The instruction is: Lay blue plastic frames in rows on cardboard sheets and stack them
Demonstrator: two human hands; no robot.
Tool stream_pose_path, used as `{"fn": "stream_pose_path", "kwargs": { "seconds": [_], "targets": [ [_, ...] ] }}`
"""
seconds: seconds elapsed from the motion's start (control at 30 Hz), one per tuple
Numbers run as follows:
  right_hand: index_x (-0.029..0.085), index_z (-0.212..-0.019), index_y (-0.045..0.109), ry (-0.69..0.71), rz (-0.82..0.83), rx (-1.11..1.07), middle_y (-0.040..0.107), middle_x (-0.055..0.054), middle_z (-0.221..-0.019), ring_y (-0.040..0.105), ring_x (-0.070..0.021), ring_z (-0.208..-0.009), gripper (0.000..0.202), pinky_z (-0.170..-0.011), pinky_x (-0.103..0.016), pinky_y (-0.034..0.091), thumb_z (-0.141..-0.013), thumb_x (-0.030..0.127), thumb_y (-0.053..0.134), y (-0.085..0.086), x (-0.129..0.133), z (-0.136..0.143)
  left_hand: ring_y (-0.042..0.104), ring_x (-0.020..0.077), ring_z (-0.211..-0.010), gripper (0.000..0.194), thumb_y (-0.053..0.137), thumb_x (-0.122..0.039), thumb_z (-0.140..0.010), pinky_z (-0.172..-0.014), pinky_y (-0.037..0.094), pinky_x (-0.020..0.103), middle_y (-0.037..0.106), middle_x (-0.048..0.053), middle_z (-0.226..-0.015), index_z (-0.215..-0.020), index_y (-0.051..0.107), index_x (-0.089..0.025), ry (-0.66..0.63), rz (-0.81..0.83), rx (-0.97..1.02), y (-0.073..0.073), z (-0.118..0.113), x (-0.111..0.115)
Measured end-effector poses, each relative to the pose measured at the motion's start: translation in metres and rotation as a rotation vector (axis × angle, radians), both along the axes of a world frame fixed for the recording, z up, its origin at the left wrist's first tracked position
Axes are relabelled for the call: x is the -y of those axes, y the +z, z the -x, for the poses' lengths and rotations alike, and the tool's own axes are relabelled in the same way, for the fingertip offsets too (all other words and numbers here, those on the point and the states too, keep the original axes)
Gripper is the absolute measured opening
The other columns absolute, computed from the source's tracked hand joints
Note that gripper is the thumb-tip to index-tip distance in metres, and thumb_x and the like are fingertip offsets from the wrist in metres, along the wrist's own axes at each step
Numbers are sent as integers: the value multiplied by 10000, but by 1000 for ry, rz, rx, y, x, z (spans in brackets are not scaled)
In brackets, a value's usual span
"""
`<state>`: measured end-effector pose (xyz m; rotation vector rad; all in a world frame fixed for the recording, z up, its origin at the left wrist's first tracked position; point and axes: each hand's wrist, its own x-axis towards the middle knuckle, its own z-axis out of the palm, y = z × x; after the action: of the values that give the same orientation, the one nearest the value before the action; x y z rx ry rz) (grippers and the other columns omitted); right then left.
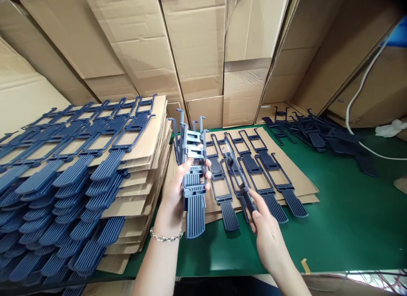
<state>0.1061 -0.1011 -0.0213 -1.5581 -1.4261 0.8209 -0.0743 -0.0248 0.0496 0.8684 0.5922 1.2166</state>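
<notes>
Two hands | left hand (178, 188): several-piece bundle (192, 177) | right hand (267, 230): one piece (237, 173)

Left stack of parts (63, 181) cut by frame edge.

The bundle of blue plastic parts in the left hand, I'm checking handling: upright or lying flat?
Upright: the bundle stands on end in the left hand, prongs up, above the cardboard sheet.

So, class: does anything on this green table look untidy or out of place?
Yes. At the far right, a heap of blue parts lies jumbled on the green table, while the row on the cardboard sheet sits in order. A crumpled white rag lies nearby.
</notes>
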Motion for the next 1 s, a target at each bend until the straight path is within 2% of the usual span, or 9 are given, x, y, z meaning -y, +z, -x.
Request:
{"fn": "stream_pose_path", "kwargs": {
  "seconds": [0.07,0.13,0.3,0.43,0.5,0.6,0.73,0.87,1.0],
  "targets": [
    [230,-1318,393,59,67,14,458,-22,-1287,424,-156,-1181,452,-924,-274,404,-902,319,241,3,9,4,560,117,-711,290,526,-407,-796,-541,489,206,571,52,-968,-981,584,-192,99,4,-89,11,6,3],
    [250,-1327,379,105,113,34,430,8,-1314,389,-134,-1213,453,-963,-264,369,-898,300,243,3,16,11,556,123,-711,298,595,-409,-740,-539,497,212,569,47,-952,-928,602,-177,188,-14,-189,20,12,5],
    [236,-1316,393,229,121,86,467,0,-1279,453,-135,-1151,468,-912,-248,391,-865,234,269,1,23,36,528,134,-683,338,657,-423,-660,-498,490,226,537,33,-938,-910,616,-199,267,-184,-272,37,25,17],
    [247,-1292,415,278,147,30,563,-16,-1140,555,-151,-978,458,-797,-245,428,-861,204,268,6,17,53,520,148,-674,344,609,-447,-689,-498,483,242,536,52,-954,-929,620,-202,331,-179,-330,46,23,38],
    [240,-1279,426,278,170,29,595,-28,-1055,575,-167,-911,448,-755,-254,432,-861,200,270,8,14,60,519,157,-677,364,580,-452,-707,-501,482,247,541,67,-954,-966,613,-198,369,-184,-333,49,21,48],
    [224,-1282,417,274,194,45,597,-45,-1040,574,-189,-915,445,-742,-273,430,-861,200,273,10,11,67,524,165,-685,390,593,-452,-694,-502,489,243,546,78,-952,-987,606,-194,428,-170,-329,52,20,55],
    [189,-1295,406,274,213,72,559,-75,-1136,557,-209,-970,452,-772,-292,423,-862,202,276,10,11,72,525,150,-612,378,658,-448,-616,-437,471,234,555,65,-913,-901,622,-202,494,-86,-379,54,28,51],
    [184,-1304,399,294,235,113,582,-88,-1083,578,-211,-895,460,-717,-291,431,-861,207,277,12,11,74,535,159,-607,354,693,-445,-570,-419,463,241,565,49,-859,-827,607,-217,576,-60,-398,53,38,48],
    [173,-1312,388,315,205,140,576,-87,-1096,579,-210,-902,468,-736,-294,435,-856,210,291,12,14,77,549,170,-646,345,685,-435,-595,-446,478,254,564,44,-871,-851,599,-220,545,-93,-405,49,43,49]
  ]
}}
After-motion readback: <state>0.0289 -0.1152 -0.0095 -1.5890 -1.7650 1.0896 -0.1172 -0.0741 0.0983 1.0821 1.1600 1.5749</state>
